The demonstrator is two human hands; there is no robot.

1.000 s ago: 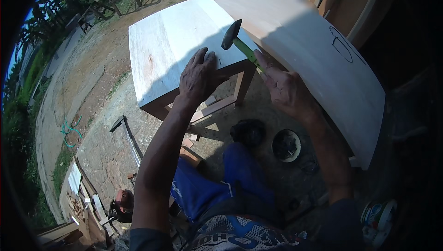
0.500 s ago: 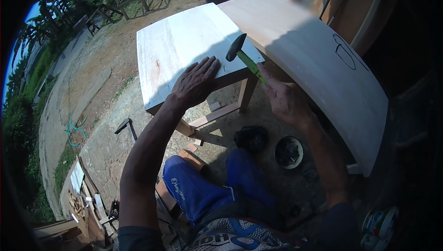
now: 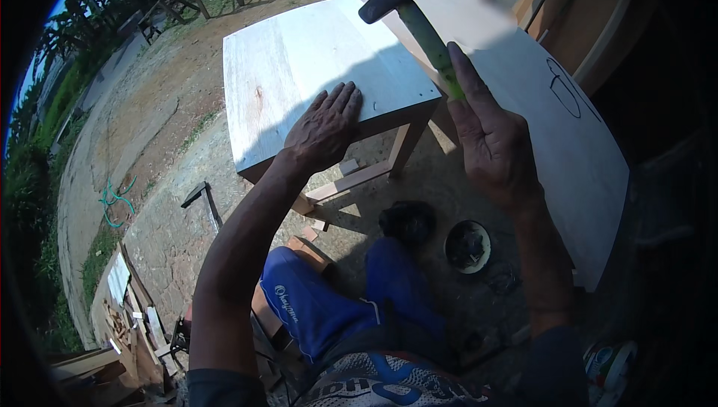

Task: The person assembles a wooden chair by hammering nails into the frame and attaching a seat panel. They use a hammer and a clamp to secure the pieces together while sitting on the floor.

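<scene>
Two bare hands are in view, both entering from the lower edge of the frame. One left hand (image 3: 323,129) lies palm-down at frame centre, fingers spread apart and flat on the near edge of one pale square wooden tabletop (image 3: 299,56); it grips nothing. One right hand (image 3: 490,138), right of centre, is closed around the lower end of one hammer with a green handle and a dark metal head (image 3: 419,14). The thumb points upward along the handle. The hammer is raised: its handle slants up and to the left, and its head sits at the upper centre of the frame, above the far right corner of the tabletop and clear of its surface.

One table leg (image 3: 407,145) is visible under the near right corner, with one light crosspiece (image 3: 351,181) running left from it. One large pale curved board (image 3: 538,100) with one dark pencilled loop on it lies just right of the tabletop, extending toward the lower right.

On the ground below the table: one round shallow bowl (image 3: 468,246) holding dark contents, one dark lump (image 3: 407,220) just to its left, and one second hammer (image 3: 202,201) lying at left of centre. One green cord (image 3: 112,199) lies farther left. Two legs in blue shorts (image 3: 336,302) occupy the lower centre.
</scene>
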